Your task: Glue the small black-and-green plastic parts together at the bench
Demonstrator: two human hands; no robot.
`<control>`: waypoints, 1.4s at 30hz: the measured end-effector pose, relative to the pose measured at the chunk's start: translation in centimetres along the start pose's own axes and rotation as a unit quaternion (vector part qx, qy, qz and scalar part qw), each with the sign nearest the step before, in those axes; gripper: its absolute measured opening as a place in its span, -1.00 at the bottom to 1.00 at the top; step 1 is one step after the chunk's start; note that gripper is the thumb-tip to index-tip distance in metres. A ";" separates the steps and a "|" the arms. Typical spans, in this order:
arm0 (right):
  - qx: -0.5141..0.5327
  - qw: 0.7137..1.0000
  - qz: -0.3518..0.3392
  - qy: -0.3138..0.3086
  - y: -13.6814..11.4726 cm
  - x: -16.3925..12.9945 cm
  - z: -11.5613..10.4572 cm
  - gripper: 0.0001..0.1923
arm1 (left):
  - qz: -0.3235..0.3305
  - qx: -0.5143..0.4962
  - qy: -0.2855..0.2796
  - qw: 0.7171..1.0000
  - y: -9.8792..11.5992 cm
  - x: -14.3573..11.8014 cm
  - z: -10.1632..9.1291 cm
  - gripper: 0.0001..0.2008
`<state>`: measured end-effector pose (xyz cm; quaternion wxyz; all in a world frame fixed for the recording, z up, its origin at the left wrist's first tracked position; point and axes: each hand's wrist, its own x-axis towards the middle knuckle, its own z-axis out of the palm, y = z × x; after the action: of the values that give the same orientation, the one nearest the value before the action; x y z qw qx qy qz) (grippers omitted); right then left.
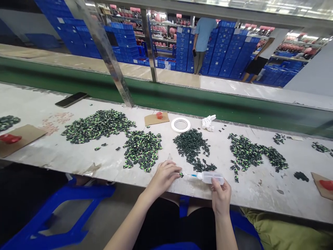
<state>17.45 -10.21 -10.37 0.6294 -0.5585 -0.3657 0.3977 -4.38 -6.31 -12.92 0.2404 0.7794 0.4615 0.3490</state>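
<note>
Between the fingertips of my left hand [165, 176] is a small black-and-green piece [181, 175]. My right hand [221, 194] is wrapped round a clear squeeze bottle [212, 177] with a blue needle tip. The bottle lies nearly level, and its thin tip points left at the small piece; whether they touch I cannot tell. Just beyond my hands lies a pile of small dark green parts [191, 142]. A pile of black-and-green pieces [142, 149] is to the left of it, and another such pile [246, 152] is to the right.
A roll of white tape [180, 124], crumpled tissue [208, 123] and cardboard with a red cap [159, 115] lie along the table's back. A larger pile [97, 125] and a phone [71, 100] are at left. A metal post [110, 59] rises behind; two people stand beyond the green belt [177, 93].
</note>
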 end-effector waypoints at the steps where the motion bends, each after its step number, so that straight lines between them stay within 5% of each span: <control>1: 0.000 1.000 0.004 0.009 0.0 0.0 0.2 -0.62 | 0.002 0.002 0.001 1.000 0.2 -0.1 0.1 -0.85; 18: -0.196 0.977 -0.079 0.041 -0.3 -1.1 3.4 -0.63 | -0.021 -0.009 0.023 0.999 0.9 0.0 0.4 -0.95; 42: -0.199 0.977 -0.066 0.027 0.1 -1.2 3.2 -0.64 | -0.017 -0.008 0.022 1.000 1.0 0.0 0.1 -0.94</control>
<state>14.06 -9.94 -10.12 0.5404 -0.6577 -0.4565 0.2588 -3.71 -6.77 -12.27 0.2425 0.7616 0.4773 0.3651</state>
